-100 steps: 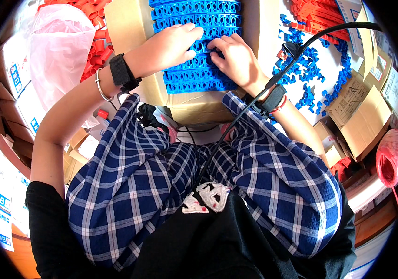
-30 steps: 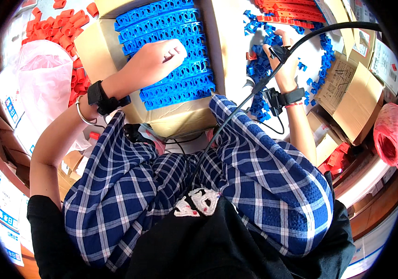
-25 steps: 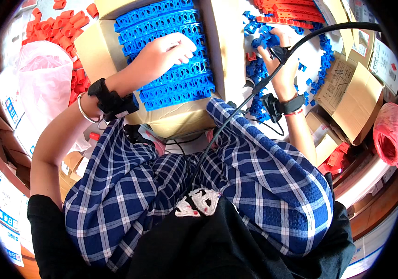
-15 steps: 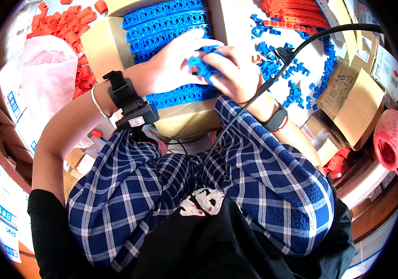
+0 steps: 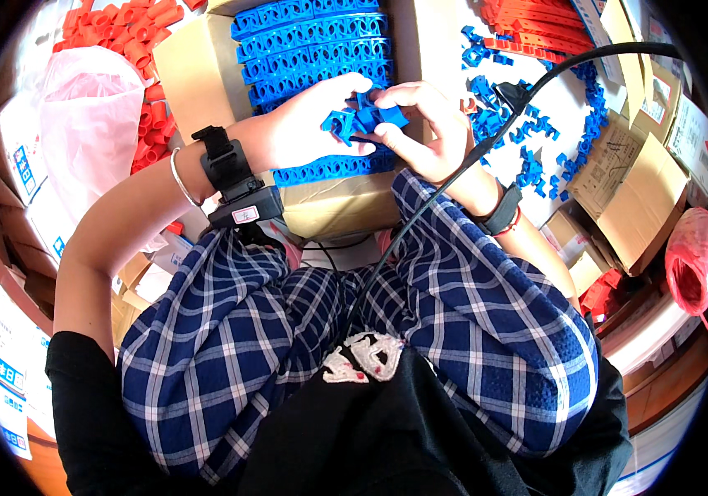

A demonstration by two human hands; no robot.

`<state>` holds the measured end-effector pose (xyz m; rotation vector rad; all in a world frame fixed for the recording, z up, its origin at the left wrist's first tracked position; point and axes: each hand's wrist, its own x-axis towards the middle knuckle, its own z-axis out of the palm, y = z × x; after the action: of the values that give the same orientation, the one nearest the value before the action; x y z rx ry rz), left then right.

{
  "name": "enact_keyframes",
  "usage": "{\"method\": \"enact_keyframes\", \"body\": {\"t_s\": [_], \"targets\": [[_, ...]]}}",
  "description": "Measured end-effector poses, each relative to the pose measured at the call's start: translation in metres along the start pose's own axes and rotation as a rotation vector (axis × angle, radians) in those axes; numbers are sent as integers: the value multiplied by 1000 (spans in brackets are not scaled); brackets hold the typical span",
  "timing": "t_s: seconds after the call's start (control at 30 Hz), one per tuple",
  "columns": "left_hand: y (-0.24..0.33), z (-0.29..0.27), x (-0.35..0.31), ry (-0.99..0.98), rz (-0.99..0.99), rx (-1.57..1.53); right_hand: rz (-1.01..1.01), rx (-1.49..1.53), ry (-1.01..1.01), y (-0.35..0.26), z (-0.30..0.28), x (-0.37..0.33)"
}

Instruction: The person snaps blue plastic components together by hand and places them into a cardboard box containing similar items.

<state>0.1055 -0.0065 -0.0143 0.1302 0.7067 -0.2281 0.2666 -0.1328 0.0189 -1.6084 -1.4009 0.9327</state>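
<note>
Blue plastic pipe clips (image 5: 364,118) are gathered between my two hands, above an open cardboard box. My left hand (image 5: 308,120) cups several of them, its fingers curled around their left side. From the right, my right hand (image 5: 437,136) pinches a clip at the cluster's right edge between thumb and fingers. Under the hands, the cardboard box (image 5: 333,207) is packed with neat rows of joined blue clips (image 5: 314,54). Part of these rows is hidden behind my hands and wrists.
Loose blue clips (image 5: 528,169) lie scattered to the right, near red plastic strips (image 5: 528,29). Red tube pieces (image 5: 135,33) and a pink plastic bag (image 5: 89,116) are at left. A black cable (image 5: 495,132) crosses beside my right hand. Another open carton (image 5: 639,194) stands at right.
My hands have drawn slightly apart, and more of the blue clips shows between them. My right thumb and fingers have spread around a clip. The whole view has shifted a little.
</note>
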Motion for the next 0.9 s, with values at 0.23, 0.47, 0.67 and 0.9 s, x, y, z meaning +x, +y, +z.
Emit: {"method": "enact_keyframes", "body": {"t_s": [0.23,0.47,0.67,0.9], "targets": [[5,-2,-5,84,-41,297,173,149,114,6,5,-4],[-2,-7,-12,59,-79,466,107,-413,154,15,-13,1],[-12,-10,-14,56,-88,473,36,-455,98,16,-5,8],[-24,-8,-19,-13,-158,412,-90,-354,51,15,7,8]]}}
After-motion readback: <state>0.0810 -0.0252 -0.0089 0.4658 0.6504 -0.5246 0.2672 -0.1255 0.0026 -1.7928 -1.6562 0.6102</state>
